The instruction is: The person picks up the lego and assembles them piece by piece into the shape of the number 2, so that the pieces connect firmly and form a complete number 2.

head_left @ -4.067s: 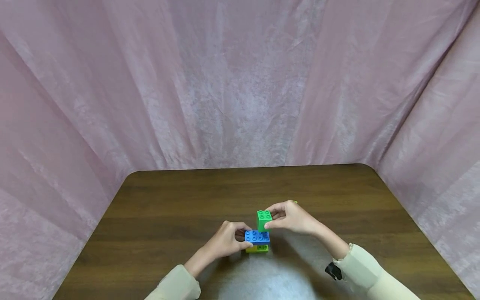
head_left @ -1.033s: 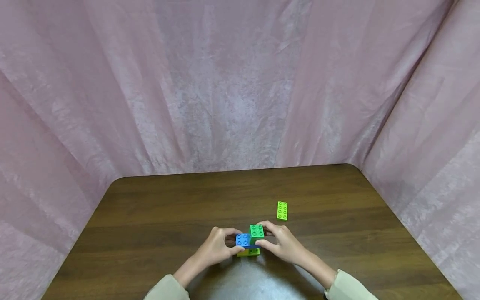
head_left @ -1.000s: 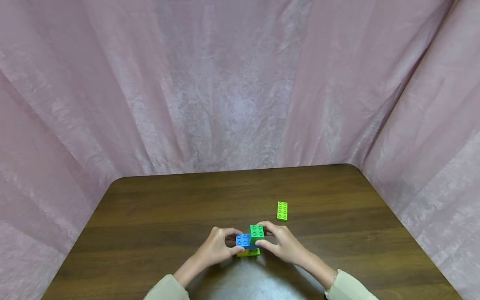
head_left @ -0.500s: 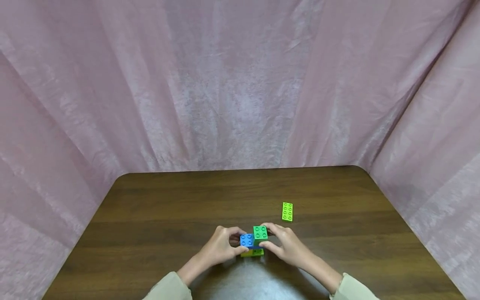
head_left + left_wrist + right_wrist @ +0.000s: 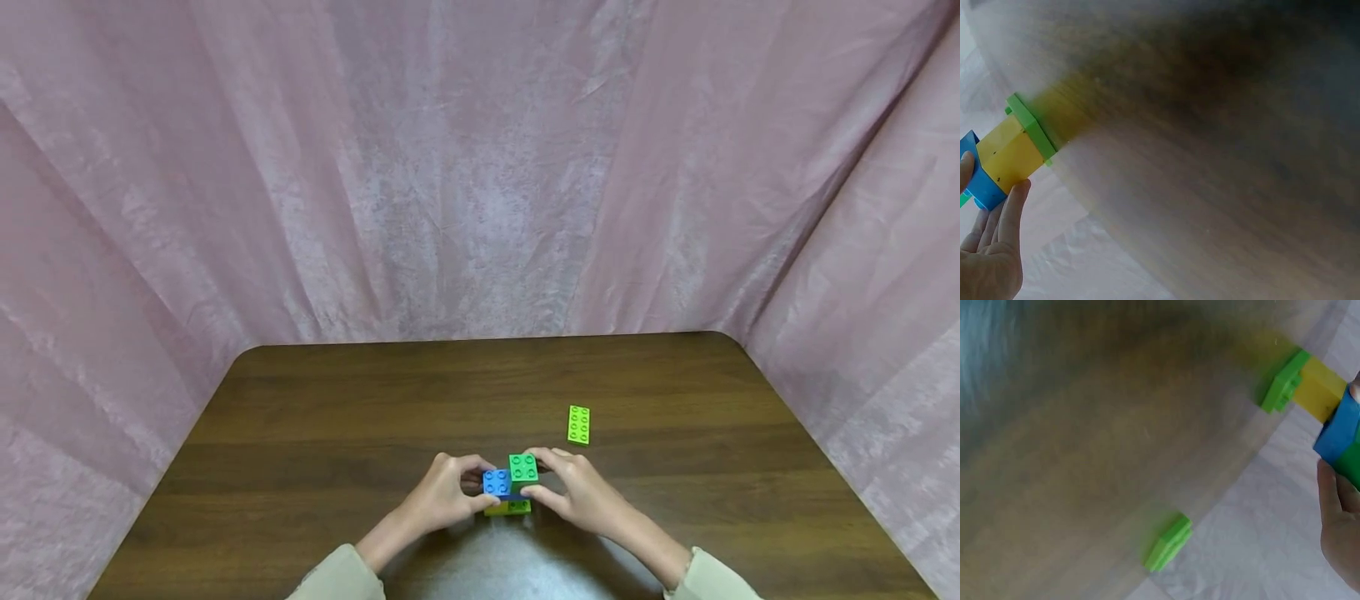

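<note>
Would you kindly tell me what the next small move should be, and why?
I would probably press the green four-stud brick straight down onto the blue brick. It sits on that brick's right half, but the views do not show whether it is fully seated, and the left hand and right hand both grip close to that joint.

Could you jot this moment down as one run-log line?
left grip: holds blue brick | right grip: holds green brick | stacked top-down: green, blue, yellow brick, lime base | loose lime plate: apart on table

Probably a curtained booth: pink drapes (image 5: 480,167) beyond and beside a wood-grain table (image 5: 375,400).
</note>
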Motion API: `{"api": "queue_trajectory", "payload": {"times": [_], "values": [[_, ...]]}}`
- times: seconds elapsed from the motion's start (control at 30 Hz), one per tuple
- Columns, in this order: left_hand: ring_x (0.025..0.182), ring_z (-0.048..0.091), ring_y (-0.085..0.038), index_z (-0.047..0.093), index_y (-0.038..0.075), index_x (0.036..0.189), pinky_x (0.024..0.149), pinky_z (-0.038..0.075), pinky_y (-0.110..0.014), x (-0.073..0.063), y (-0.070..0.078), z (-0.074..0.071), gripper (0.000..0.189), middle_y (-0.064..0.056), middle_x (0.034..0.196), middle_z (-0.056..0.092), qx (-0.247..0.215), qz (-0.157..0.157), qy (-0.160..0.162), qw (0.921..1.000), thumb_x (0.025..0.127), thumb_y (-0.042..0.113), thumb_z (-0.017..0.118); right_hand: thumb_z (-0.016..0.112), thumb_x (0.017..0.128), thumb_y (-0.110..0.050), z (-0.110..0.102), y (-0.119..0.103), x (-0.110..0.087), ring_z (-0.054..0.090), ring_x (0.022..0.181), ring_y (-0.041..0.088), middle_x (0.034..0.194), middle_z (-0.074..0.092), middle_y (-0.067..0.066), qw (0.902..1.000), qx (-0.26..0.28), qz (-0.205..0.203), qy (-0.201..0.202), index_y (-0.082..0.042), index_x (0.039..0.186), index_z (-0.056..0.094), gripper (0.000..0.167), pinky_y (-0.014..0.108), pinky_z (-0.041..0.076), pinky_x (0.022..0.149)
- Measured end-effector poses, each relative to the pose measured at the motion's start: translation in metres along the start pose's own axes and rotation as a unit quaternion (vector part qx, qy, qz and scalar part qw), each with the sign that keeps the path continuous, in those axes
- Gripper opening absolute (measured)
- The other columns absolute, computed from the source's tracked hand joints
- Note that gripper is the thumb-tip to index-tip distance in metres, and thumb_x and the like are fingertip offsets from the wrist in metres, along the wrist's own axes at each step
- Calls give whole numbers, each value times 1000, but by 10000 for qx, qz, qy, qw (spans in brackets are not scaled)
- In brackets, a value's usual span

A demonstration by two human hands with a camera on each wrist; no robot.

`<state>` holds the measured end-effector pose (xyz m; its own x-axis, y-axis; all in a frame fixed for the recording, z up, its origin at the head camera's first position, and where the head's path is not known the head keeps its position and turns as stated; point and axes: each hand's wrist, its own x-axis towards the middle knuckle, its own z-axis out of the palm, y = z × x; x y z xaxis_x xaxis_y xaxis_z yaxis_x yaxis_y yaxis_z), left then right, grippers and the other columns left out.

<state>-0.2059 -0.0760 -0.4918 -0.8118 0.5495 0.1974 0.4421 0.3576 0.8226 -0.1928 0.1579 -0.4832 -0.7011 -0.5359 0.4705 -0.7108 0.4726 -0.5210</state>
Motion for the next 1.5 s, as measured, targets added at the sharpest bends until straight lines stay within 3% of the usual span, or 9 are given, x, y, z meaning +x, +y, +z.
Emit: {"api": "queue_trajectory", "payload": {"times": [0.37, 0.6, 0.9, 1.5], "values": [[84, 74, -25, 68, -7, 100, 73, 56, -14, -2, 2, 6, 28, -23, 93, 74, -66, 26, 7, 10000, 76, 1, 80, 75, 83, -11, 4, -1, -11, 72, 86, 20, 100, 73, 8, 9996, 64, 77, 273, -3, 111, 61, 32, 29, 59, 75], [85, 74, -23, 69, -7, 100, 74, 57, -18, 0, 0, 6, 27, -21, 94, 74, -165, -132, -3, 9998, 76, 1, 80, 74, 84, -11, 6, -1, -12, 72, 89, 22, 102, 73, 9, 9992, 122, 195, 335, -1, 114, 60, 35, 32, 60, 77], [83, 74, -18, 69, -5, 100, 71, 55, -13, 0, -3, 1, 28, -20, 92, 74, -92, -190, 28, 9998, 76, 4, 81, 73, 86, -15, 6, 0, -7, 73, 96, 27, 107, 73, 16, 9906, 1024, 904, 105, 2, 114, 62, 34, 39, 58, 85], [83, 73, -18, 69, -4, 100, 71, 55, -13, 3, 0, -4, 27, -19, 91, 74, 53, -270, -158, 9995, 77, 6, 80, 77, 83, -20, -5, 3, 2, 71, 100, 29, 108, 72, 21, 9743, 1707, 1424, -355, 5, 114, 64, 42, 42, 57, 88]]}}
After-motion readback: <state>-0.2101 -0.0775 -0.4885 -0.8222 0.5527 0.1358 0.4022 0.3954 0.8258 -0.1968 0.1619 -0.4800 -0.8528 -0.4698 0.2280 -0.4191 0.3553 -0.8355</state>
